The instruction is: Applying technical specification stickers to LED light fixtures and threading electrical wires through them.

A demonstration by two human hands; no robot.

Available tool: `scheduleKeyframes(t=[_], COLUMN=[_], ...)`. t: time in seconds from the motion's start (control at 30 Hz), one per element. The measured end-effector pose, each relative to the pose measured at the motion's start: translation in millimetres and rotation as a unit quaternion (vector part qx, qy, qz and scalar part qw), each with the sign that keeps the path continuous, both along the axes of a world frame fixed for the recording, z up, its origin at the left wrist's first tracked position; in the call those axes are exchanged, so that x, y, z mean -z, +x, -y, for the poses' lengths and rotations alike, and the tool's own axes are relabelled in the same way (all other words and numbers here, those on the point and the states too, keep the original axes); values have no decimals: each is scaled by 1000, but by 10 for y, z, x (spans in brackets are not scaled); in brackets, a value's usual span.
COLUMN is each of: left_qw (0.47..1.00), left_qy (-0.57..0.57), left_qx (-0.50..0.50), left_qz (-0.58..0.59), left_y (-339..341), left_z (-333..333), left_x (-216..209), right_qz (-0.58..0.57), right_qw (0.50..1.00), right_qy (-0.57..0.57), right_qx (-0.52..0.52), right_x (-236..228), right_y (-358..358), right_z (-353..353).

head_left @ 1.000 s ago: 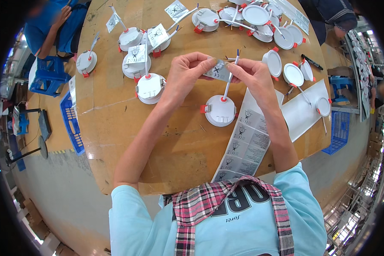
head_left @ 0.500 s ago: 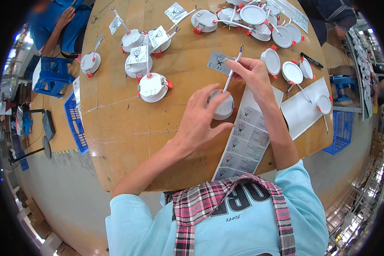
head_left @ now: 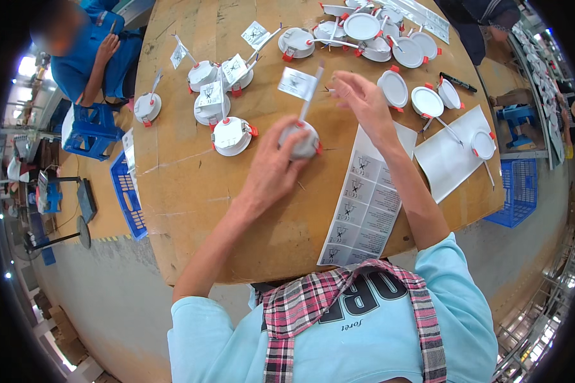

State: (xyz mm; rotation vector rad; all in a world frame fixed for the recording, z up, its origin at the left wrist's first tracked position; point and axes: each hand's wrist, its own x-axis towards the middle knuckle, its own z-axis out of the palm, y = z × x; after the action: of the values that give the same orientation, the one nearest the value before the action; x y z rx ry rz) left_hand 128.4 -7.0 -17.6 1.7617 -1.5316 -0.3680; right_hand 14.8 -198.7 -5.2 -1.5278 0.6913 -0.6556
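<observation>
My left hand [head_left: 269,173] is closed round the side of a white round downlight [head_left: 307,143] with red spring clips, standing on the table. From its top rises a white cable [head_left: 312,99], tilted, with a silver printed label [head_left: 298,83] sticking out like a flag. My right hand [head_left: 367,105] is just right of the cable, apart from it, fingers loosely bent and spread with nothing seen in them. Under my right forearm lies a sheet of silver labels [head_left: 358,210]. Left of my left hand stands a downlight [head_left: 232,136], with several labelled ones behind it.
Unlabelled downlights [head_left: 362,27] are heaped at the far right of the wooden table [head_left: 191,204]. A black marker [head_left: 458,82] and a white sheet [head_left: 450,156] lie on the right. Blue baskets [head_left: 129,195] stand beyond both edges. A co-worker [head_left: 96,57] sits at the far left.
My right hand has let go of the label and cable and drawn away. The left hand has closed on the downlight and moved it left, and the label now folds round its cable.
</observation>
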Motion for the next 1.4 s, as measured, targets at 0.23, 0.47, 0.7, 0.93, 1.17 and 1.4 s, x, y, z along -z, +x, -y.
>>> scheduleKeyframes(t=[0.23,0.47,0.7,0.93,1.17,1.4], left_qw=[984,1000,998,981,979,982], left_qy=[-66,-16,-30,-165,-14,-107], left_qx=[-120,-13,4,-92,-142,-111], left_qz=[115,11,-51,38,148,110], left_y=[-150,-499,-480,-490,-163,-382], left_z=[94,287,358,422,136,31], left_x=[-239,-139,-210,-349,86,-317], right_qz=[62,-202,-212,62,-58,-258], right_qw=[986,834,924,951,962,855], right_qy=[-141,-503,-296,237,-267,-449], right_qx=[57,107,116,-188,-2,21], right_x=[-550,-111,-192,-155,-259,60], right_y=[-325,-637,-597,-467,-479,-819], right_z=[284,351,548,-65,-116,182])
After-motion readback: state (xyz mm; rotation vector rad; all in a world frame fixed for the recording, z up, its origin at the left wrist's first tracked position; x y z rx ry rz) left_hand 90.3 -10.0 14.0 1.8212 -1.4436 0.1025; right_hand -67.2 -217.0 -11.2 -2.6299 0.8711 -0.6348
